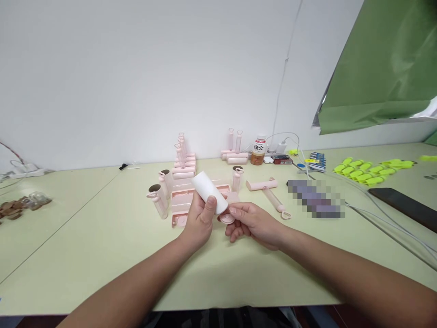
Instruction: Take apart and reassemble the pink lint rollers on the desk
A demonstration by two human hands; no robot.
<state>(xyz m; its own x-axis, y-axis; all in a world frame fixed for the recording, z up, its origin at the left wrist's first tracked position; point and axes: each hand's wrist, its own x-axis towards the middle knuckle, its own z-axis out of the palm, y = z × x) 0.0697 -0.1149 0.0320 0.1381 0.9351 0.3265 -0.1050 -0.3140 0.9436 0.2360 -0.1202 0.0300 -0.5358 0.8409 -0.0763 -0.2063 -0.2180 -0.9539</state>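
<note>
My left hand (200, 218) grips a white paper roll (209, 191), tilted with its near end pointing right and down. My right hand (251, 223) holds a small round pink cap (227, 218) at that near end of the roll, touching or almost touching it. Both hands hover just above the pale green table (102, 237). Directly behind them lie open pink cases (180, 207), and pink roller handles (159, 200) stand upright beside them.
More pink handles and cases are stacked at the back (184, 159) and near a brown bottle (259, 151). A loose pink handle (275, 200) lies to the right. Yellow-green pieces (362, 171), a dark phone (404, 205), white cables (392, 223) and a green sheet (382, 68) fill the right.
</note>
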